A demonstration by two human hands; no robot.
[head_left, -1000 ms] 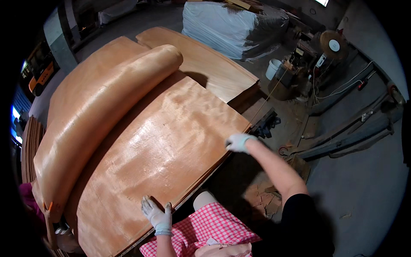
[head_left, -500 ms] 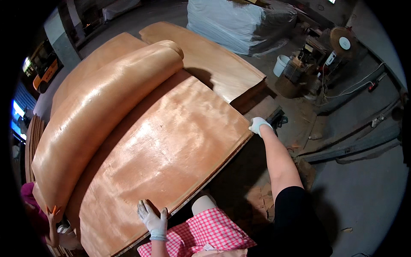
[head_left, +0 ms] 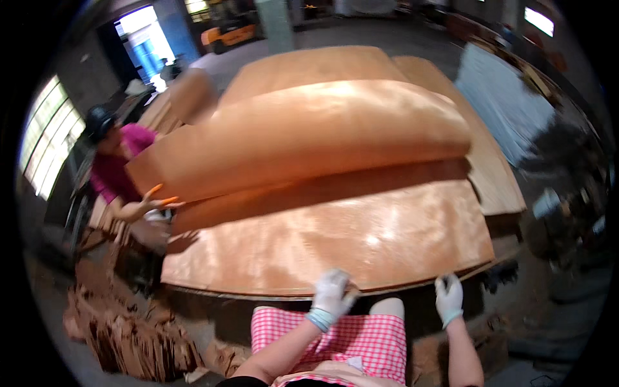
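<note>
A broad reddish-brown wood veneer sheet (head_left: 335, 238) lies on a stack in front of me, its near edge slightly bowed. Across the far part, another veneer sheet (head_left: 322, 138) is curled over in a large roll. My left hand (head_left: 332, 297), in a white glove, is at the near edge, thumb apart from the fingers; blur hides the fingertips. My right hand (head_left: 449, 298), also gloved, is beside the near right corner; whether its fingers grip anything is unclear. At the left, a co-worker's hand (head_left: 158, 201) with orange fingertips touches the rolled sheet's end.
The co-worker (head_left: 119, 158) in a magenta top stands at the left. More veneer stacks (head_left: 493, 174) lie behind and right, near a plastic-wrapped pile (head_left: 503, 100). Broken veneer scraps (head_left: 129, 335) heap at lower left. A white bucket (head_left: 547, 203) stands right; an orange forklift (head_left: 229, 35) is far back.
My view has swung left, bringing the co-worker into fuller view. My right hand has come away from the sheet's corner edge. My left hand has shifted rightward along the near edge.
</note>
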